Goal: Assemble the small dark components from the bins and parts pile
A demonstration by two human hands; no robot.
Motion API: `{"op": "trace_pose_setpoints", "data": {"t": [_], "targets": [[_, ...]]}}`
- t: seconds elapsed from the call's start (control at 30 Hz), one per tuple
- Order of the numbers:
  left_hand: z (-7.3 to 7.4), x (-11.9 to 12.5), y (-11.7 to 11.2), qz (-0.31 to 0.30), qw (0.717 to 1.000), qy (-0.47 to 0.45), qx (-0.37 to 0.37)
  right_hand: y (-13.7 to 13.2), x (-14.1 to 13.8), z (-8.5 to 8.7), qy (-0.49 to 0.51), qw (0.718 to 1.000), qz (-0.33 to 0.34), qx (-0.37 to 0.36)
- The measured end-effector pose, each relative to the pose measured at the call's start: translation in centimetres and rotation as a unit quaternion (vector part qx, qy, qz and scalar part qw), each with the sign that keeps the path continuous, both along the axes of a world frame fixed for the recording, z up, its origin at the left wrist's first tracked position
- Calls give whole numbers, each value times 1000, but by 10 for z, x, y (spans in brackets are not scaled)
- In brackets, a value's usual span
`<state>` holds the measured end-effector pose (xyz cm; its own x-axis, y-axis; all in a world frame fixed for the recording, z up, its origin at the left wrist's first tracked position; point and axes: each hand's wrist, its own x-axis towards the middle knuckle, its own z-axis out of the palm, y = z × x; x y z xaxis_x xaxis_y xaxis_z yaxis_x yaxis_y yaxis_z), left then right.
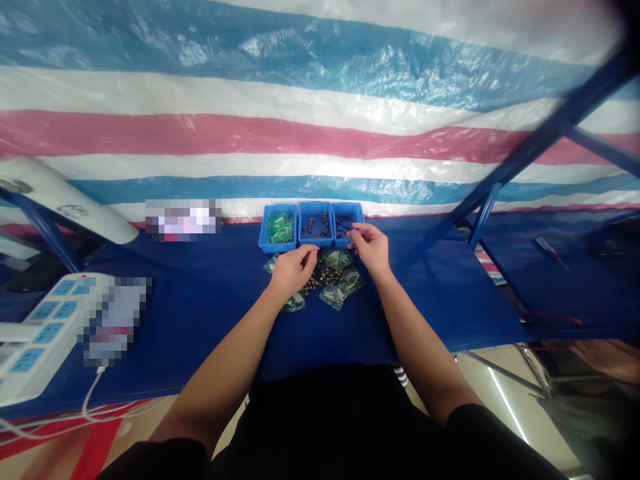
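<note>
Left hand [295, 271] hovers over loose small parts [325, 275], right hand [370, 249] at a blue bin [350, 215].

The left hand [295, 270] is hovering over loose dark metal parts [325, 277] at twelve o'clock, the right hand [371, 248] hovering beside a blue plastic bin [347, 220] at one o'clock.

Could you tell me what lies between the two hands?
Head view: loose small metal parts and greenish plastic packets lie between the left hand and right hand.

Three plastic bins [315, 243] in row | loose parts [325, 275] before them | power strip [55, 320] left
</note>
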<state>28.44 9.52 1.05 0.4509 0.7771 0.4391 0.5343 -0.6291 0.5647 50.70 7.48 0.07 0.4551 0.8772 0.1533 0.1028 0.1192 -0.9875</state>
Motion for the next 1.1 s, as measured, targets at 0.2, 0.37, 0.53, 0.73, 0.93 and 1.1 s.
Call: {"op": "trace_pose_setpoints", "data": {"t": [0.2,0.37,0.53,0.73,0.93,1.1], "targets": [[-1,1,0,0,1000,1,0,-11,3,7,-195,980,41,-8],[0,1,0,5,1000,6,-6,-18,-3,14,-416,884,188,-102],[0,1,0,1,1000,4,-11,-17,-6,12,-503,828,179,-174],[0,1,-1,3,1000,11,-15,-17,-8,11,-529,810,185,-171],[0,2,-1,-2,1000,7,-14,-14,-12,9,-531,812,178,-163],[0,2,-1,-5,1000,5,-10,-14,-13,7,-531,818,172,-135]]}}
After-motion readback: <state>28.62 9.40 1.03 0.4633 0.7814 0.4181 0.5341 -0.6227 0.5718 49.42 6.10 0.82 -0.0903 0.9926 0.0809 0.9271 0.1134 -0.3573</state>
